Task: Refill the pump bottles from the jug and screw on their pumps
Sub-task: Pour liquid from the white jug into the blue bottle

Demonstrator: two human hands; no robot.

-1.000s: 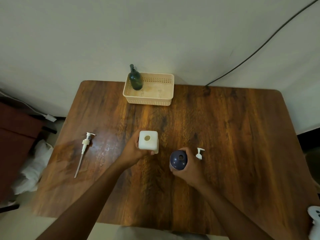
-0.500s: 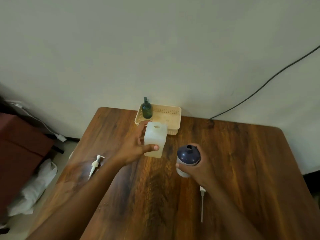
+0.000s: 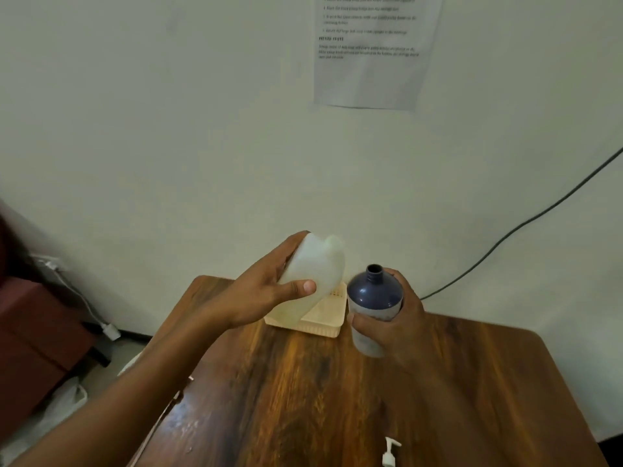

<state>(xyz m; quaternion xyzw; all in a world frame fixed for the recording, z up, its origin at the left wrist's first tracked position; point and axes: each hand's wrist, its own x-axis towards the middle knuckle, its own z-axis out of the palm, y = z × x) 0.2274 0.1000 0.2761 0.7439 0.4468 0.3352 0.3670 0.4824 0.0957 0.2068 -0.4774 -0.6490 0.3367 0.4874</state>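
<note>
Translucent white jug tilts beside the dark-blue bottle (neck uncapped).

Printed sheet — wall; black cable

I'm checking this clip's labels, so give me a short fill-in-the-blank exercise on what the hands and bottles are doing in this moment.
1. The left hand holds the white ____, tilted toward the blue bottle.
2. The blue bottle's neck is open, with no ____ screwed on.
3. The right hand grips the ____ bottle above the table.
4. A loose white pump lies on the ____.

Missing words: jug; pump; blue; table
</note>
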